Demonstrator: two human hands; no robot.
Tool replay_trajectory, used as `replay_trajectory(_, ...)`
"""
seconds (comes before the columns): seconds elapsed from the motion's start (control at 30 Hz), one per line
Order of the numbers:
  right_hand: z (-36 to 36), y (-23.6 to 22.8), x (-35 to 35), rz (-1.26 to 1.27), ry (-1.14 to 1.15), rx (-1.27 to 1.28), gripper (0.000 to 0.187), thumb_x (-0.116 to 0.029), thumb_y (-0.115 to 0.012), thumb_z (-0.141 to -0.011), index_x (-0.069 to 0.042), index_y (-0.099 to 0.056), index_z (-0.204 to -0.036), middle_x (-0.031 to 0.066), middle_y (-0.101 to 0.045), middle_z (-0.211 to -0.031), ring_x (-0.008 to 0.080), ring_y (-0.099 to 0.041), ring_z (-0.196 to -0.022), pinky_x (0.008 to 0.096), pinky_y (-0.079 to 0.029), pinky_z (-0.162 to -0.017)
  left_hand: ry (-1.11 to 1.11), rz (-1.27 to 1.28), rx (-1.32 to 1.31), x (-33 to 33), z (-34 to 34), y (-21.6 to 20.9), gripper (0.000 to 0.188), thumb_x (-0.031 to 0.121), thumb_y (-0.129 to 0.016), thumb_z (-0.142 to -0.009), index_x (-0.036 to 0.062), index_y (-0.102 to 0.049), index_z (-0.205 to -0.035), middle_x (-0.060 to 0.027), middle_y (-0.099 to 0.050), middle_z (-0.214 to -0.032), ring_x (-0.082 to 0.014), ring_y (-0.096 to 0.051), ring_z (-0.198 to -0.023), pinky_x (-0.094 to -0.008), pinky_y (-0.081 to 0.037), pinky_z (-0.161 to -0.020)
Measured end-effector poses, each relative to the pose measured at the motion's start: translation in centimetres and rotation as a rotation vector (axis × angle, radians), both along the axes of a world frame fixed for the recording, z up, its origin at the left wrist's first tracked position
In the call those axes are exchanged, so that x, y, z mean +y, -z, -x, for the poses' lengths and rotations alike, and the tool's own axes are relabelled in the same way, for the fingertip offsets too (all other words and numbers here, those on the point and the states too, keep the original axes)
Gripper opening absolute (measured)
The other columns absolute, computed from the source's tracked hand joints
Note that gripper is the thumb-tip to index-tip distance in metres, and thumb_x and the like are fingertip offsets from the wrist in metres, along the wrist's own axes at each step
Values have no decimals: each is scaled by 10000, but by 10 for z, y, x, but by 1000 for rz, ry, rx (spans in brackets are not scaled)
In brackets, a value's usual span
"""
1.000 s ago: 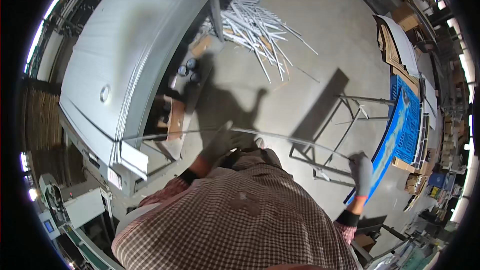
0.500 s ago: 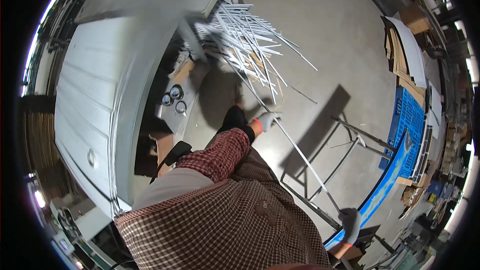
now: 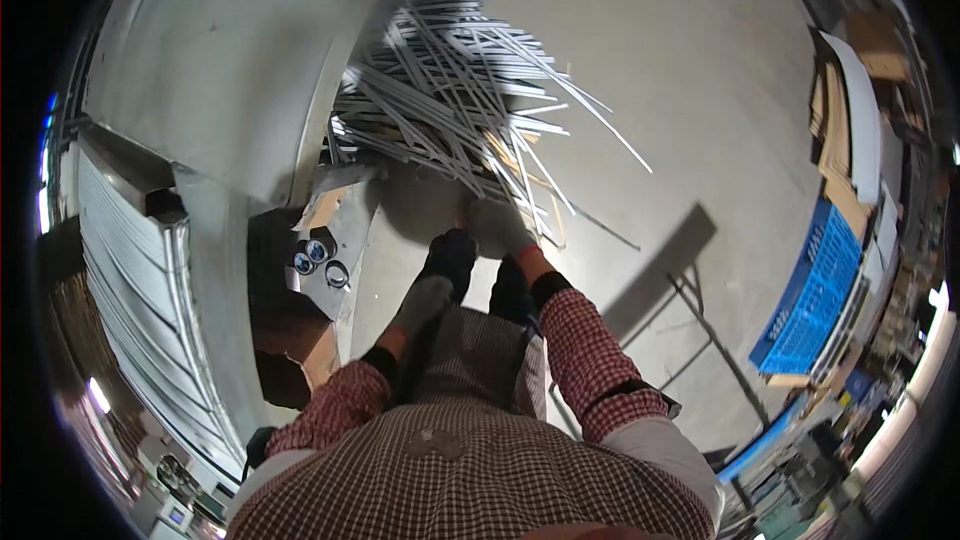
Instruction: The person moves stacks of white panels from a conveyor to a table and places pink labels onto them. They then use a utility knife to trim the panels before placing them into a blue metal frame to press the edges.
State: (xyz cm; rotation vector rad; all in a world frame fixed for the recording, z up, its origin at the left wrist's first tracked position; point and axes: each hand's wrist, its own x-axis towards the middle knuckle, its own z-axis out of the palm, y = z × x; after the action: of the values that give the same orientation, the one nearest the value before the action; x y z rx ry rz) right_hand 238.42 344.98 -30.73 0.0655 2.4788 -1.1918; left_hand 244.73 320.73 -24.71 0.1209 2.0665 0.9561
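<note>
My right hand [image 3: 502, 227], in a grey glove, reaches forward to the near edge of a heap of long, thin white strips [image 3: 430, 105] on the floor. Its fingers are blurred against the shadow, so what they hold, if anything, cannot be made out. Lower and to the left, my left hand [image 3: 425, 302], also in a grey glove, is down in front of the checked apron [image 3: 470, 350], beside my dark shoe. Its fingers blend into the dark clothing. Some strips from the heap poke out close to my right hand.
A grey metal cabinet or table [image 3: 230, 50] stands at the left, with rolls of tape [image 3: 337, 273] and an open cardboard box [image 3: 318, 355] beside it. On the right are a blue plastic pallet [image 3: 812, 290], stacked boards [image 3: 835, 130] and a thin metal frame [image 3: 715, 340].
Both hands held a long thin strip stretched out to the right; it is no longer visible between them. My body has turned left, and my right hand has moved over to the heap.
</note>
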Motion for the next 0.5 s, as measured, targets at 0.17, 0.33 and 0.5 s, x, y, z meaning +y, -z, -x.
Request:
replay_trajectory(0.17, 82, 203, 23, -225, 108, -179, 504, -260, -587, -729, -167, -531, -1220, 168, -594, -1103, 336, -566, -1016, 450, -472, -823, 79, 179, 418, 48, 25, 10, 141, 242, -566, -796, 121, -607, -736, -93, -592, -677, -298, -589, -638, -415, -455, -565)
replay_trajectory(0.33, 131, 368, 109, -435, -84, -440, 677, -563, -577, -738, -306, -432, -1348, 140, -161, -1505, 306, -127, -1394, 556, -216, -1056, -119, 88, 562, 78, 33, 42, 122, 232, -646, -737, 127, -658, -797, -86, -587, -623, -269, -596, -600, -377, -459, -521)
replay_trajectory(0.5, 125, 318, 65, -331, 17, -189, 512, -273, -640, -748, -79, -555, -1214, 164, -571, -1177, 330, -510, -1123, 374, -402, -961, -115, 173, 513, 77, 12, 26, 136, 224, -662, -733, 115, -670, -814, -99, -618, -673, -276, -610, -628, -376, -483, -558)
